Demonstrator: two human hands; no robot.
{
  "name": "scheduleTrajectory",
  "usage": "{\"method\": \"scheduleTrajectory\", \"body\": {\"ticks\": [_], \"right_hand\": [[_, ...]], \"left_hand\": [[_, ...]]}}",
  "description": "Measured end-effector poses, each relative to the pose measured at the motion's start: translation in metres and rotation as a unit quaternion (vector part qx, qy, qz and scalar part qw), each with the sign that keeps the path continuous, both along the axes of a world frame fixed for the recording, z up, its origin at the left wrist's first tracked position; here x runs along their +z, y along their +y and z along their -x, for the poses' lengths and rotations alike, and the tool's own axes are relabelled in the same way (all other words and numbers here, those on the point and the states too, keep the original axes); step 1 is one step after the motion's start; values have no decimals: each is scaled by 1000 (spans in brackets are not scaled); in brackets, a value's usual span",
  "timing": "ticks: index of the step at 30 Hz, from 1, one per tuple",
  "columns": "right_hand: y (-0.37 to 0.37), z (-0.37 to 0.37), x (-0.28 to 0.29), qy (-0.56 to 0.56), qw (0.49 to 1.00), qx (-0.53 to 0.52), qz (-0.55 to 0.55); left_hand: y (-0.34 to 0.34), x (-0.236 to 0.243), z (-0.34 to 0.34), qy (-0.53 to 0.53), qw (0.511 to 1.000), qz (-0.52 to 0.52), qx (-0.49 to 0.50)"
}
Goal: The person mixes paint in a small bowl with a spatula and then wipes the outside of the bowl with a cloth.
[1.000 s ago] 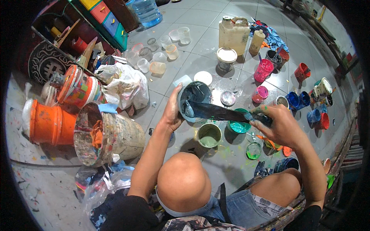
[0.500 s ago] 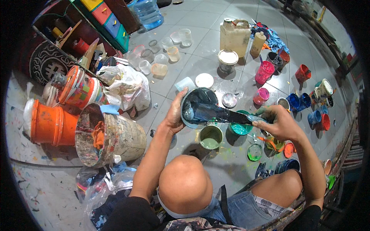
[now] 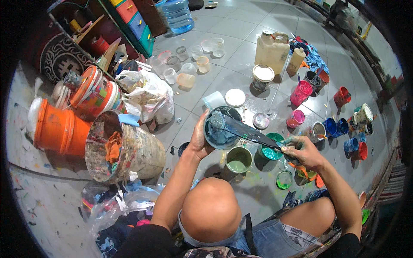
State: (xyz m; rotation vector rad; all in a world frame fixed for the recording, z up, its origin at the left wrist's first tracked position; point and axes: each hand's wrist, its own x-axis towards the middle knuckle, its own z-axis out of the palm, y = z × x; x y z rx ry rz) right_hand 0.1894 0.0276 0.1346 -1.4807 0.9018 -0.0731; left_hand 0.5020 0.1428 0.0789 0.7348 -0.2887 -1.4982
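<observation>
My left hand [image 3: 200,135] grips a round tub [image 3: 230,131] with dark blue-grey paint in it, tilted toward me. My right hand [image 3: 299,152] is closed on the handle end of a long flat dark paint-coated spatula [image 3: 258,137], whose blade reaches into that tub and carries grey-blue paint. Just below sit a cup of olive-green paint [image 3: 238,160] and a tub of teal paint [image 3: 271,152] partly under the spatula. A white lid [image 3: 235,97] and a clear plastic cup [image 3: 213,99] lie beyond the tub. My bare knees frame the lower view.
Left are orange buckets [image 3: 56,129], a stained bin [image 3: 142,152] and a white bag [image 3: 146,101]. Behind are several plastic cups [image 3: 185,79], drawers [image 3: 137,30], a water jug [image 3: 178,17] and a jerrycan [image 3: 271,51]. Right are several colored paint pots [image 3: 330,127] and rags [image 3: 314,53].
My right hand has moved lower, angling the spatula down to the right. The tub and my left hand appear slightly lower and to the right, as does much of the scene.
</observation>
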Motion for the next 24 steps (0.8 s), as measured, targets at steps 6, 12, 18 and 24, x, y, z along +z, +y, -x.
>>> {"method": "scheduleTrajectory", "body": {"ticks": [6, 12, 18, 24], "right_hand": [[-3, -6, -1, -4, 1000, -2, 4], [2, -31, 10, 14, 999, 37, 35], [-2, -56, 14, 0, 997, 70, 41], [-3, -90, 12, 5, 994, 96, 48]], "left_hand": [[13, -26, -12, 67, 998, -2, 19], [29, -40, -20, 98, 994, -16, 55], [39, -52, -32, 122, 990, -13, 69], [65, -109, -52, 114, 979, -72, 150]]}}
